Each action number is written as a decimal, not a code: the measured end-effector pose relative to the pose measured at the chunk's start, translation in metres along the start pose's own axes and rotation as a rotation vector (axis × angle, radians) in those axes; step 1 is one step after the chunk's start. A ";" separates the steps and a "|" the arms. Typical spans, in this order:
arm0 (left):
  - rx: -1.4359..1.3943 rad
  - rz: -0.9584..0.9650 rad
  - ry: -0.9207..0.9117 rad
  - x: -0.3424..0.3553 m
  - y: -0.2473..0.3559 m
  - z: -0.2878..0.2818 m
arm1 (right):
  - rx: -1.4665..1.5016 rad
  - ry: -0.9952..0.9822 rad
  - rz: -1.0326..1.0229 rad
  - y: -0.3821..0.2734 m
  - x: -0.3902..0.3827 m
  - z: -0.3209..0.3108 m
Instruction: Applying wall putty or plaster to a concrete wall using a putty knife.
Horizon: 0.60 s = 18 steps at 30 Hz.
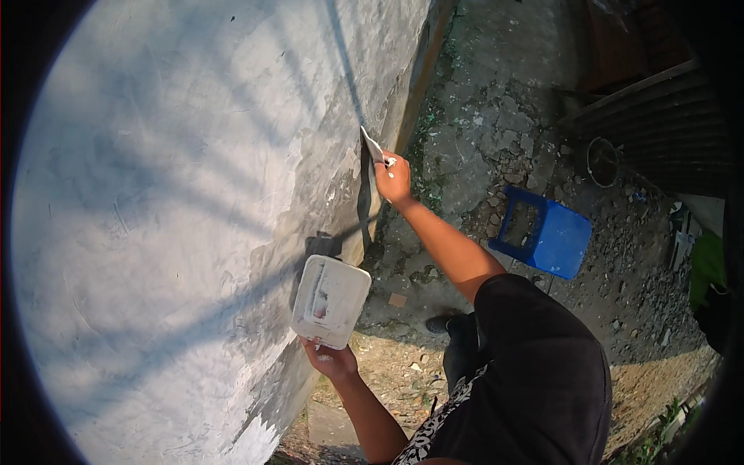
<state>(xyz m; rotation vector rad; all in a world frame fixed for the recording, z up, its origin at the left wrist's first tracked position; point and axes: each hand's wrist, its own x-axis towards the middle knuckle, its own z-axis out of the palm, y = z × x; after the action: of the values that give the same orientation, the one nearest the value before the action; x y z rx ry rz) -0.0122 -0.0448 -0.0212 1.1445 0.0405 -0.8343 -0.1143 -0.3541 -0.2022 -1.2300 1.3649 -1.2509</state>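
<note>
My right hand is closed around a putty knife, its pale blade edge at the rough lower part of the wall. White smears mark the fingers. Lower down, my left hand grips the bottom end of a shallow, pale rectangular plastic tray or lid, held up close beside the wall. Whitish paste coats the tray's inside. Smooth grey-white coating covers most of the wall, while patchy, peeling grey shows along its lower strip.
A blue plastic stool lies on its side on the rubble-strewn ground to my right. Beyond it are a round bucket and corrugated sheeting. My dark shoe is near the wall's foot.
</note>
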 end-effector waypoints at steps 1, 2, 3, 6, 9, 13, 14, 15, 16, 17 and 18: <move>0.000 -0.006 0.002 -0.001 -0.001 -0.003 | -0.050 0.016 0.016 -0.003 -0.005 0.007; 0.033 0.009 0.025 -0.002 -0.002 -0.010 | -0.050 0.090 -0.087 -0.011 -0.018 0.017; 0.067 0.034 0.056 -0.005 -0.001 -0.018 | 0.023 0.062 -0.171 -0.024 -0.037 0.025; 0.001 0.034 0.073 -0.005 -0.001 -0.031 | -0.030 -0.068 -0.200 -0.038 -0.093 0.032; -0.001 0.050 0.126 -0.005 -0.004 -0.043 | -0.038 -0.261 -0.273 -0.029 -0.120 0.017; 0.010 0.071 0.094 -0.001 0.000 -0.044 | 0.071 -0.408 -0.204 0.004 -0.108 -0.004; 0.039 0.078 0.048 -0.001 -0.002 -0.041 | 0.104 -0.315 -0.155 0.020 -0.097 -0.007; 0.073 0.089 0.014 -0.005 -0.001 -0.043 | 0.055 -0.213 -0.106 0.030 -0.087 -0.005; 0.084 0.095 0.021 -0.010 0.000 -0.042 | -0.001 -0.141 0.062 0.037 -0.078 0.000; 0.083 0.092 0.007 -0.015 -0.002 -0.038 | 0.027 -0.039 0.183 0.048 -0.064 0.005; 0.065 0.068 -0.045 -0.012 -0.011 -0.023 | 0.053 0.056 0.098 0.078 -0.032 -0.004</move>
<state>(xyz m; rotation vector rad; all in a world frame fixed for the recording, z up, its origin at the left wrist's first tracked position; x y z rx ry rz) -0.0187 -0.0213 -0.0347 1.1815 -0.0633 -0.8059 -0.1223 -0.3221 -0.2799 -1.0855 1.4065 -1.2533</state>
